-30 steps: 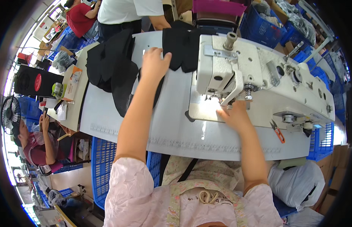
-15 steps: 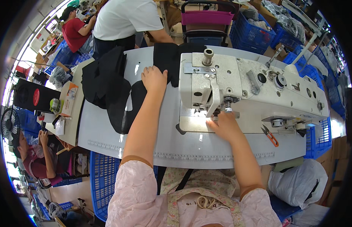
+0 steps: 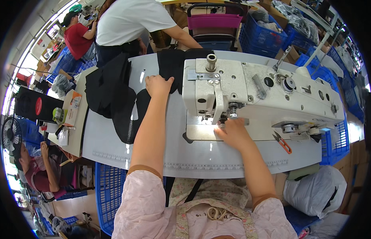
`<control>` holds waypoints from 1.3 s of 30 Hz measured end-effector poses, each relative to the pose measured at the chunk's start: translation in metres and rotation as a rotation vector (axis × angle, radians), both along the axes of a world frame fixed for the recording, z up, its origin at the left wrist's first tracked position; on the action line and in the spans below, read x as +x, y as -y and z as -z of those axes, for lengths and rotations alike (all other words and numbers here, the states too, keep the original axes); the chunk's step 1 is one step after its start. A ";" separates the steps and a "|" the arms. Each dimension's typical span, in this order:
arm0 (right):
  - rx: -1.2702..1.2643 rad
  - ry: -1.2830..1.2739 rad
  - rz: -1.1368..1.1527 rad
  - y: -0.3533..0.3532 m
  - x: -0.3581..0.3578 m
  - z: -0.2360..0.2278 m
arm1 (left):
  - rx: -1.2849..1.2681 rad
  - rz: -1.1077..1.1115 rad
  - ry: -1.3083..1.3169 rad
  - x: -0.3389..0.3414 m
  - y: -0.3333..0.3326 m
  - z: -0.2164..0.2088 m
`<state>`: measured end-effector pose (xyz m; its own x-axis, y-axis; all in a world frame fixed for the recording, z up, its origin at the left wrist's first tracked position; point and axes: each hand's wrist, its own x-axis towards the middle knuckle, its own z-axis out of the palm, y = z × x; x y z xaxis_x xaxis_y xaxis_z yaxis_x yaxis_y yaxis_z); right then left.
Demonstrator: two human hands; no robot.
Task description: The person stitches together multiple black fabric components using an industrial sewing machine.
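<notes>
Co-worker's arm [image 3: 179,35] farther behind sewing machine [image 3: 301,95]; left hand [image 3: 158,86] at black fabric [image 3: 168,63], right hand [image 3: 236,131] at machine head [image 3: 213,89]; grips indeterminable.

Off to the left, a black fan [image 3: 11,134] shows just beside a person in dark red [image 3: 38,179], and a black box with a red oval [image 3: 27,102] sits on the neighbouring table [image 3: 79,127]. At the back, blue crates [image 3: 262,39] stand near a magenta-backed chair [image 3: 214,22]; over on the right, a whitish bag [image 3: 313,192] bulges near cardboard boxes [image 3: 357,167].
</notes>
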<state>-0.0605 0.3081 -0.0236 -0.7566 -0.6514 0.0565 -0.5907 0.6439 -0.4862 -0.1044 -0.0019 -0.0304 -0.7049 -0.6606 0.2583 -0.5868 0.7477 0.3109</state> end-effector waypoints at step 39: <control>-0.154 -0.055 -0.123 -0.006 -0.001 -0.003 | 0.442 0.791 0.090 0.093 -0.095 -0.022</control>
